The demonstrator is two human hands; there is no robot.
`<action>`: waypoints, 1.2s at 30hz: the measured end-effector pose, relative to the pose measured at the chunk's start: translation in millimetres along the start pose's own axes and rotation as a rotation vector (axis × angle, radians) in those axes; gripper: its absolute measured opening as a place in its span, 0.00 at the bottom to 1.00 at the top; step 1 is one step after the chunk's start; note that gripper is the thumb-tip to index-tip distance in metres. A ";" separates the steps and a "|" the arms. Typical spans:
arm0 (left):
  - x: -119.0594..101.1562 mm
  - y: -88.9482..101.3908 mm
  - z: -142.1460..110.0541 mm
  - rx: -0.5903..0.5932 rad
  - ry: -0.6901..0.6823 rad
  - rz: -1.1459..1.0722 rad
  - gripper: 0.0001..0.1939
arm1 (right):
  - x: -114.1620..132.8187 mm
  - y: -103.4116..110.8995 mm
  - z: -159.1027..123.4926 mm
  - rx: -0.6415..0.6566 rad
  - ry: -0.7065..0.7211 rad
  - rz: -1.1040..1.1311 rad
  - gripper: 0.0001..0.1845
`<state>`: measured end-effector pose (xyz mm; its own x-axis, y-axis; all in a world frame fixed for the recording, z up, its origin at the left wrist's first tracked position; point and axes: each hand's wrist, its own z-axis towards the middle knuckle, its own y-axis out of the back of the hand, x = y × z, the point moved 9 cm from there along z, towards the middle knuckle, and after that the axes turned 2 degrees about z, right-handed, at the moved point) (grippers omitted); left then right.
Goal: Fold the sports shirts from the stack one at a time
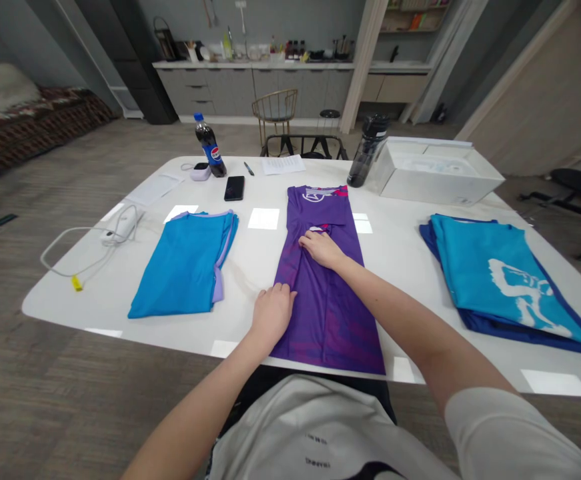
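A purple jersey (340, 300) with a white emblem and red trim near its top lies folded into a long strip on the white table (250, 267). My left hand (274, 310) is at its left edge, fingers curled over and gripping the fabric. Further up the jersey, my right hand (320, 248) pinches the cloth by a small red and white patch; its fingertips are partly hidden. To the left lies a folded blue shirt (185, 263) with lilac edging. On the right, a turquoise shirt (485, 267) with a white print rests over a dark blue garment (490, 327).
Along the far side stand a cola bottle (211, 148), a dark water bottle (369, 150) and an open white box (430, 177). A phone (235, 189), pen (249, 169) and papers (284, 165) lie there too. A power strip (120, 227) with its cable sits at the left edge.
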<state>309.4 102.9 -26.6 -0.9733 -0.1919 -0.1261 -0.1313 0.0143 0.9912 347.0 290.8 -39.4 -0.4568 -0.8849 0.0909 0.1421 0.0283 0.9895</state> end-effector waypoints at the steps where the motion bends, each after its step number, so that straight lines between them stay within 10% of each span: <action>1: -0.5 5.0 0.4 0.006 0.006 -0.041 0.17 | -0.5 0.9 -1.9 -0.006 -0.006 0.012 0.15; 20: -43.4 7.4 31.1 0.193 -0.219 -0.524 0.22 | -17.0 21.7 -34.1 -0.067 -0.062 0.083 0.16; 27: -51.8 14.9 -21.7 0.082 -0.510 -0.168 0.14 | 2.5 16.8 -77.6 -0.060 -0.047 0.154 0.17; 36: -54.7 -0.8 -62.9 0.055 -0.434 0.075 0.07 | 56.4 25.6 -148.9 -0.006 0.013 0.349 0.16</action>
<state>374.6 51.6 -18.0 -0.9679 0.2415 -0.0699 -0.0553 0.0669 0.9962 455.7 172.5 -25.7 -0.3688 -0.8279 0.4225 0.2932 0.3278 0.8981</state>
